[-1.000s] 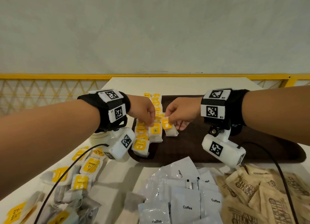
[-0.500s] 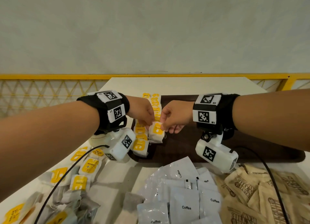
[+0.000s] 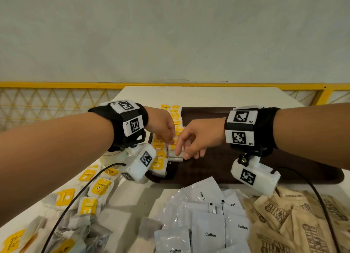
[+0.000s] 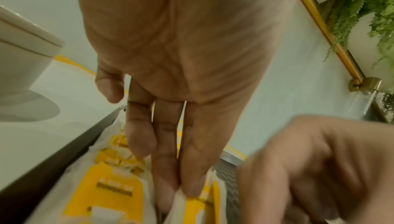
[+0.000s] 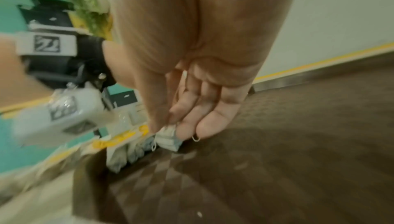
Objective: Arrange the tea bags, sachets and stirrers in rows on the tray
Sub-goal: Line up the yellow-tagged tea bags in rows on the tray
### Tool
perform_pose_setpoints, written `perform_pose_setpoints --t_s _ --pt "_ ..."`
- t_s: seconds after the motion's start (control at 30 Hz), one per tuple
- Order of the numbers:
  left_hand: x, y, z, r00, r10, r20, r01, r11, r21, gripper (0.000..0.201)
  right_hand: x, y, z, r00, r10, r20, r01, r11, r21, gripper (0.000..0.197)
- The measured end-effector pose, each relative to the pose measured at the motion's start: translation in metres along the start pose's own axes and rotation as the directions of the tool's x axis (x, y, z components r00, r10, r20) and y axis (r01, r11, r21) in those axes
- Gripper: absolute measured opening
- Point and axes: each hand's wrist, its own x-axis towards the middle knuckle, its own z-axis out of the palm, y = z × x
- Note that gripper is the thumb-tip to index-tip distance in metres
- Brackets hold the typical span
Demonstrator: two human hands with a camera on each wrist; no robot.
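Both hands over the brown tray's (image 3: 246, 120) left end. Left hand (image 3: 161, 125) grip apart, straight fingertips pressing the tea bag rows (image 3: 177, 120). Right hand (image 3: 197, 137) pinches the nearest tea bag (image 3: 177, 155), lying on the tray.

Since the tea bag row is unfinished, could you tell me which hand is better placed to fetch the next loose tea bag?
Probably the left hand: the loose tea bags lie off the tray on its side.
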Motion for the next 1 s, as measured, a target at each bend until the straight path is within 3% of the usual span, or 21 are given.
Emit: perform_pose_setpoints --t_s 0.07,0.17,0.27,0.33,0.5,0.63,0.8,0.9,1.0 --pt "-0.003 0.000 -0.002 1.000 0.008 0.010 -0.008 1.000 0.010 0.008 0.000 0.001 0.004 0.999 -0.006 0.040 0.008 0.999 -0.041 0.026" --pt "-0.004 0.000 -0.005 0.999 0.023 0.034 -0.023 1.000 -0.007 0.006 0.000 0.000 0.006 0.998 -0.043 0.035 0.046 0.996 -0.076 0.017" --pt "-0.005 -0.002 -0.007 0.999 0.043 -0.018 -0.043 0.999 -0.030 0.009 0.000 -0.002 0.003 0.992 -0.092 -0.087 0.086 0.993 -0.079 0.007" --pt "-0.006 -0.002 -0.008 0.998 0.046 -0.049 -0.048 0.998 -0.042 0.012 0.000 -0.001 0.000 0.987 -0.089 -0.137 0.080 0.994 -0.069 0.012" --pt "-0.008 -0.002 -0.008 0.999 0.024 -0.029 -0.024 1.000 -0.009 0.009 -0.002 0.002 0.003 0.997 -0.047 -0.053 0.044 0.997 -0.058 0.025" --pt "-0.006 -0.004 -0.006 0.998 -0.002 -0.056 0.002 1.000 -0.008 0.020 -0.003 0.004 0.006 0.999 0.005 0.054 0.000 0.996 -0.093 0.025" --pt "-0.003 -0.002 -0.004 0.996 -0.018 -0.084 0.017 1.000 -0.006 0.017 -0.003 0.004 -0.005 0.992 0.075 0.105 -0.070 0.996 -0.052 0.019" --pt "-0.002 -0.003 -0.003 0.995 -0.022 -0.096 0.018 0.999 -0.047 0.004 0.000 0.007 -0.016 0.985 0.164 0.053 -0.165 0.986 0.024 0.009" --pt "-0.001 -0.005 -0.005 0.993 -0.029 -0.116 0.019 0.996 -0.086 0.011 0.005 0.012 -0.023 0.966 0.245 -0.087 -0.232 0.963 0.135 0.009"
